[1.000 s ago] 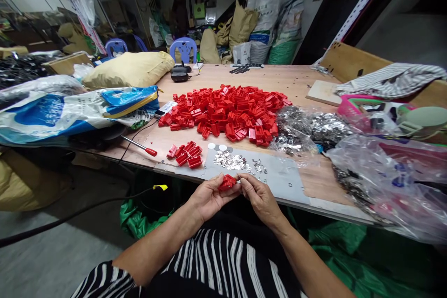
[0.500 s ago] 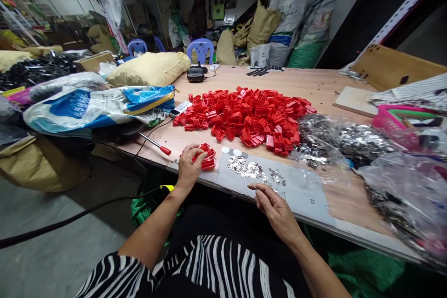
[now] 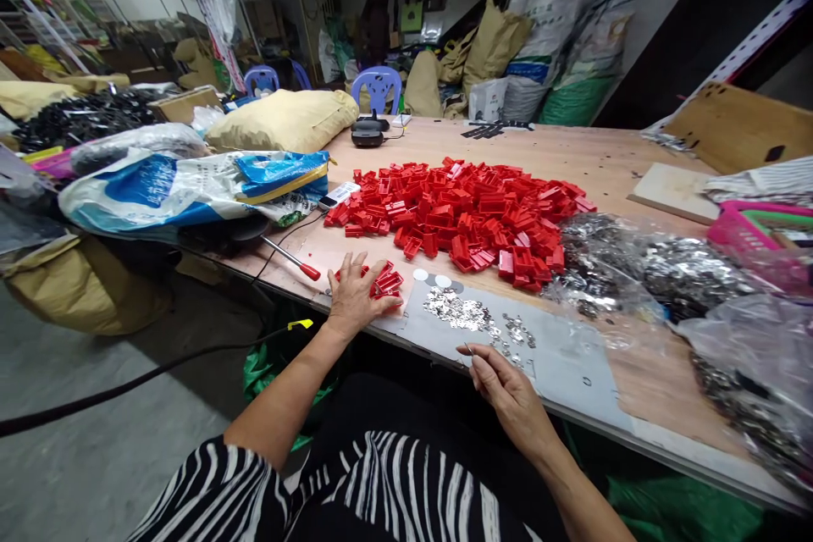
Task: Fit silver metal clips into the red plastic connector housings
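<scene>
My left hand (image 3: 356, 295) lies with its fingers spread over a small cluster of red plastic parts (image 3: 386, 281) at the table's near edge. The hand partly hides them. My right hand (image 3: 499, 373) is pinched on a small thin metal piece (image 3: 468, 349), whose full shape is too small to make out. It hangs just in front of the grey mat (image 3: 559, 356). On that mat lie a heap of small shiny metal pieces (image 3: 461, 311) and a looser scatter of them (image 3: 519, 330). Beyond sits a large pile of red plastic parts (image 3: 457, 212).
Clear bags of metal pieces (image 3: 673, 262) lie to the right, near a pink basket (image 3: 743, 229). A rod with a red handle (image 3: 309, 272) sticks out at the left, beside a blue and white sack (image 3: 146, 195). A black device (image 3: 368, 132) stands farther back.
My left hand has gone from curled fingers to spread ones over the small red cluster. My right hand keeps its pinch. The whole view has shifted slightly, so things appear farther right.
</scene>
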### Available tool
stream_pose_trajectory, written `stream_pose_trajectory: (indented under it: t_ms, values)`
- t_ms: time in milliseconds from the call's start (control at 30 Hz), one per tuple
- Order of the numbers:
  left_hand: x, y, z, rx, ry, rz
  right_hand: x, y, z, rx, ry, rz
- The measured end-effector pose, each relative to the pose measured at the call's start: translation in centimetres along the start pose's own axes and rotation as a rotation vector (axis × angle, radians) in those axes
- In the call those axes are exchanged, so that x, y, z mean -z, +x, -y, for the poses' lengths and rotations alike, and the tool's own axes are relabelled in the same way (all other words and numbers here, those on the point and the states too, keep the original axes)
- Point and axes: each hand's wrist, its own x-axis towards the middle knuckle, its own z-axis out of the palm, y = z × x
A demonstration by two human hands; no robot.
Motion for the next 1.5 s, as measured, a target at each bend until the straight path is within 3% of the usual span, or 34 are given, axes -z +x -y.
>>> stream_pose_trajectory:
  t_ms: [167, 367, 567, 800, 1067, 1233, 1500]
  values:
    - [0.7, 1.4, 0.5, -0.094, 0.089, 0.247, -0.1, 0.0, -0.5, -0.018, 0.036, -0.003]
    - [1.7, 1.9, 1.6, -0.211, 0.122, 0.309, 0.0, 0.0, -1.5, -0.052, 0.044, -0.003]
    - [2.8, 0.9, 3.0, -0.240, 0.125, 0.339, -0.1, 0.4, -1.6, -0.076, 0.067, 0.021]
    - [3.3, -1.3, 4.3, -0.291, 0.064, 0.281, -0.3, 0.4, -1.7, -0.084, 0.052, 0.030]
    - [2.6, -3.2, 4.5, -0.260, 0.045, 0.209, -0.2, 0.4, -1.6, -0.090, 0.040, 0.044]
    - [3.0, -5.4, 5.8, -0.234, 0.053, 0.157, -0.3, 0.5, -1.7, -0.098, 0.023, 0.033]
    - [2.4, -8.7, 10.2, 0.040, 0.015, 0.010, -0.5, 0.5, -1.7, -0.135, 0.045, 0.048]
